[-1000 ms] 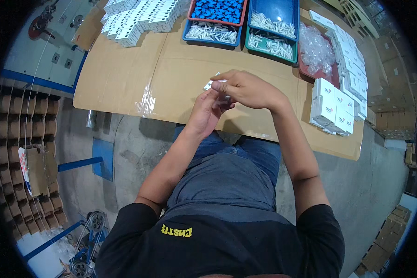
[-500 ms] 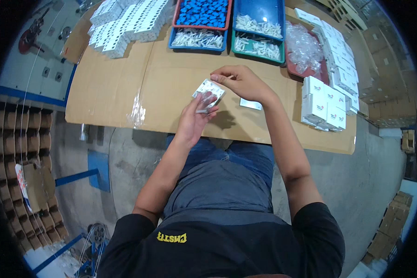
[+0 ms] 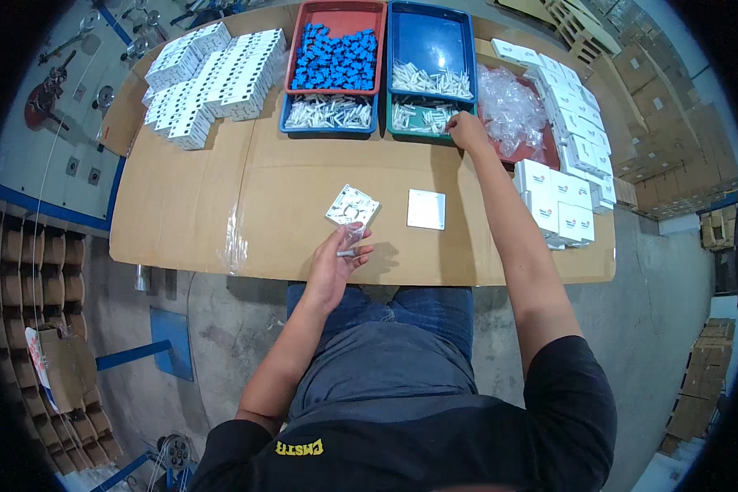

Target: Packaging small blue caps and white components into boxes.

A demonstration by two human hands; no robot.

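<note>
My left hand is closed around a small clear plastic bag, and a slim white peg shows between its fingers. Just beyond those fingertips lies a white square plate-like piece with dark markings, partly covered by the bag. My right hand reaches to the near right corner of a green tray of white pegs. Its thumb and fingers are pinched together; what they hold, if anything, is too small to make out. A plain white square piece lies between my hands.
A red tray of blue pieces rests over a blue tray of white pegs. Another blue tray overlaps the green one. Clear bags fill a red tray at right. White boxes stand right; more boxes stand far left.
My right hand has moved from above the marked white piece out to the green tray. The left hand has drawn slightly back toward me with the bag. The view has shifted, showing more of the trays.
</note>
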